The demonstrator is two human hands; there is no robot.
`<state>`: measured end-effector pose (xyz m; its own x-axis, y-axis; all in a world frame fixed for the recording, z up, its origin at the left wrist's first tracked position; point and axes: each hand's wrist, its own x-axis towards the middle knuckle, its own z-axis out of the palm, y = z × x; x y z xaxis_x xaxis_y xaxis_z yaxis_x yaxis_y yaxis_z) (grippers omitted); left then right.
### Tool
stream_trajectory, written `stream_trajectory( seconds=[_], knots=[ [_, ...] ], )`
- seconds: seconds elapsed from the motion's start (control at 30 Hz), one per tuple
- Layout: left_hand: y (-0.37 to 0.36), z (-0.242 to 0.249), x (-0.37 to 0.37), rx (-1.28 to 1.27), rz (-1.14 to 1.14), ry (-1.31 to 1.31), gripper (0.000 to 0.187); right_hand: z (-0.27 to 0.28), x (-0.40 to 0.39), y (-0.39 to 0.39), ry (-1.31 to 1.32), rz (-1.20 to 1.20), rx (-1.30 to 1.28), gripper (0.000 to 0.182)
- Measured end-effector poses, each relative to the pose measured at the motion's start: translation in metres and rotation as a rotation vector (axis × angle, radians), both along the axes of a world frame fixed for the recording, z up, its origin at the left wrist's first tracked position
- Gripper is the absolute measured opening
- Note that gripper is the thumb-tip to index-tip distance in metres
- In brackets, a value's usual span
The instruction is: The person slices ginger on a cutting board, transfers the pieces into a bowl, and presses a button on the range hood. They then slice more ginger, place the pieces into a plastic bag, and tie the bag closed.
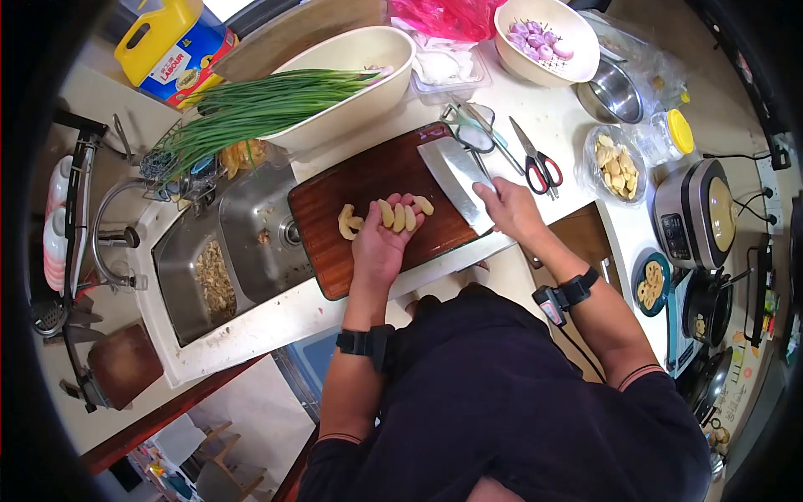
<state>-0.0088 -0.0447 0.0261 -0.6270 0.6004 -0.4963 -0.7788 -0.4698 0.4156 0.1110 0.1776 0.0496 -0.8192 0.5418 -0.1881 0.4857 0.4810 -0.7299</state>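
Several pale peeled ginger pieces (399,218) lie across the upturned fingers of my left hand (383,243), which is over the brown cutting board (335,263). Left of that hand, a curved piece of ginger (348,222) rests on the board. My right hand (508,209) is wrapped round the handle of a cleaver (454,178), whose wide blade lies over the board's right part. The blade does not touch the ginger.
Scissors (542,170) lie right of the board. Behind it stands a cream basin (351,84) with green chives (259,113). A bowl of shallots (548,42) and a bowl of ginger (615,166) stand at right. The double sink (255,243) is at left.
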Motion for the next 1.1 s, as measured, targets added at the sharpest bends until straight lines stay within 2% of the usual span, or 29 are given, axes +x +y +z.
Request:
stream_trajectory(
  seconds=[0.03, 0.1, 0.13, 0.17, 0.23, 0.27, 0.3, 0.33, 0.4, 0.47, 0.6, 0.8, 0.87, 1.03, 1.1],
  knots=[
    [0.004, 0.005, 0.002, -0.004, -0.003, -0.004, 0.041, 0.007, 0.007, 0.004, -0.074, -0.018, -0.106, 0.049],
    [0.016, 0.01, 0.003, -0.529, -0.014, 0.319, 0.045, 0.01, 0.021, 0.006, -0.161, -0.003, -0.147, 0.048],
    [0.018, 0.003, 0.001, -0.662, -0.096, 0.595, 0.048, 0.003, 0.028, 0.008, -0.158, -0.008, -0.149, 0.048],
    [0.017, -0.003, 0.003, -0.663, -0.101, 0.597, 0.048, -0.011, 0.035, 0.01, -0.145, 0.027, -0.065, 0.047],
    [0.018, 0.003, 0.016, -1.016, -0.251, 1.197, 0.05, -0.008, 0.041, 0.001, -0.135, 0.054, 0.008, 0.047],
    [0.02, 0.003, 0.02, -0.987, -0.23, 1.257, 0.052, -0.004, 0.044, -0.004, -0.155, 0.054, -0.024, 0.047],
    [0.02, 0.0, 0.022, -0.986, -0.242, 1.265, 0.052, 0.001, 0.045, -0.008, -0.175, 0.052, -0.056, 0.047],
    [0.019, -0.005, 0.023, -0.992, -0.248, 1.246, 0.053, -0.013, 0.049, -0.01, -0.137, 0.126, 0.076, 0.047],
    [0.018, -0.009, 0.027, -1.001, -0.268, 1.229, 0.054, -0.014, 0.051, -0.018, -0.141, 0.112, 0.052, 0.047],
    [0.017, -0.01, 0.028, -0.82, -0.185, 1.148, 0.054, -0.016, 0.049, -0.026, -0.17, 0.113, 0.046, 0.047],
    [0.015, -0.03, 0.033, -0.774, -0.085, 1.182, 0.055, -0.024, 0.049, -0.032, -0.172, 0.11, -0.014, 0.046],
    [0.016, -0.011, 0.022, -0.973, -0.122, 1.3, 0.052, -0.019, 0.052, -0.022, -0.139, 0.073, 0.001, 0.045],
    [0.016, -0.007, 0.009, -1.124, -0.083, 1.661, 0.045, -0.021, 0.051, -0.029, -0.121, 0.104, -0.005, 0.044],
    [0.019, 0.004, -0.013, -1.185, -0.153, 1.66, 0.036, -0.016, 0.042, -0.047, -0.132, 0.156, -0.066, 0.04],
    [0.02, 0.004, -0.02, -1.395, -0.181, 1.651, 0.042, -0.015, 0.04, -0.051, -0.116, 0.141, -0.09, 0.038]
  ],
)
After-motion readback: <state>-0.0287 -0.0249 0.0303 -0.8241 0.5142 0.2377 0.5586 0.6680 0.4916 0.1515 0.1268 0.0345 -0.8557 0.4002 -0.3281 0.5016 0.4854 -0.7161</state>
